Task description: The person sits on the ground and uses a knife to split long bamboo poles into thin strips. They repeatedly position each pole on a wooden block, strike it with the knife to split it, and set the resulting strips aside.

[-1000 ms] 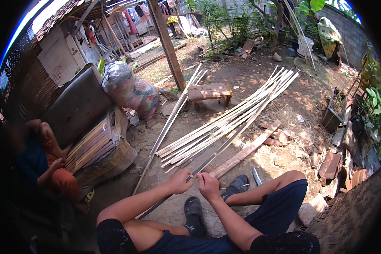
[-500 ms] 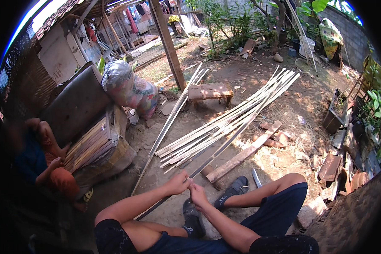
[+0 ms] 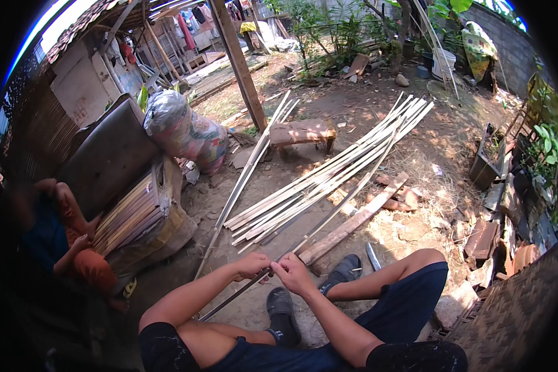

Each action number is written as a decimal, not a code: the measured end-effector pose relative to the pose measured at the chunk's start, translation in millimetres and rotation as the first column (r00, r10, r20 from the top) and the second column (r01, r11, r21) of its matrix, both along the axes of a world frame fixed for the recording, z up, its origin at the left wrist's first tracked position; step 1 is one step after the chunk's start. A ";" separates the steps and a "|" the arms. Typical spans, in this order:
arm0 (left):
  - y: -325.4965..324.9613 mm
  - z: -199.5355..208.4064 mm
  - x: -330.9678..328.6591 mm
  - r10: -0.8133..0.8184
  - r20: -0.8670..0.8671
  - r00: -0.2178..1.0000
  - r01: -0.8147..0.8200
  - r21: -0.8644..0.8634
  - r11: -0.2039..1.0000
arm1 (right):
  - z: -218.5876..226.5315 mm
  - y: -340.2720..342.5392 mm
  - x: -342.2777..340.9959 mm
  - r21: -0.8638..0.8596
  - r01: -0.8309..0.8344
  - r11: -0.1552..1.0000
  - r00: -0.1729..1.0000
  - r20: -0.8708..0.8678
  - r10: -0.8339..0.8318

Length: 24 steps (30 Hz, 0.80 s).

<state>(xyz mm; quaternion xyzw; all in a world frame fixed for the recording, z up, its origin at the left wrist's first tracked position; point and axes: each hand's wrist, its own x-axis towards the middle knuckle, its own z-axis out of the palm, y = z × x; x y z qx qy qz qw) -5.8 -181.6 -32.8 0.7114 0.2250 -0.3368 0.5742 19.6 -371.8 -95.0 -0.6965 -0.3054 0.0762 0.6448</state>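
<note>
A long, thin bamboo strip [image 3: 239, 292], dark on one face, slants over my lap and out toward the pile ahead. My left hand [image 3: 253, 265] is closed on it from the left, thumb near the strip. Right beside it, my right hand [image 3: 294, 274] pinches the same strip, the two hands almost touching. The fingertips partly cover what they grip. Beyond the hands lies a pile of pale bamboo strips [image 3: 328, 180] on the ground. A knife-like metal blade [image 3: 372, 255] lies by my right foot.
A wooden plank [image 3: 353, 220] rests beside the pile. Farther off stand a low wooden bench [image 3: 304, 132], a post [image 3: 239, 68] and a stuffed sack [image 3: 183, 133]. At left a person [image 3: 74, 242] sits by an old sofa [image 3: 115, 158] holding wooden slats. Rubble [image 3: 487, 242] lines the right.
My right hand has shifted slightly right and up along the strip, its fingers now bent over it. My left hand has moved a little left. The view has tilted slightly.
</note>
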 end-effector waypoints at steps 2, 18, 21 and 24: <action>3.9 -12.4 0.4 0.083 -0.002 0.997 -0.083 -0.140 0.987 | -4.3 4.7 -4.1 0.081 -0.047 0.996 0.997 -0.057 0.052; -27.1 -55.0 69.1 -0.462 0.390 0.797 0.170 0.589 0.790 | -20.1 -1.0 -35.8 0.375 -0.062 0.925 0.807 -0.526 0.268; -35.2 -42.8 77.1 -0.436 0.280 0.855 0.193 0.608 0.770 | -30.3 4.4 -49.7 0.438 0.106 0.893 0.767 -0.608 0.207; -26.4 -47.2 83.2 -0.436 0.230 0.870 0.240 0.575 0.782 | -33.2 12.7 -54.7 0.435 0.231 0.870 0.735 -0.664 0.137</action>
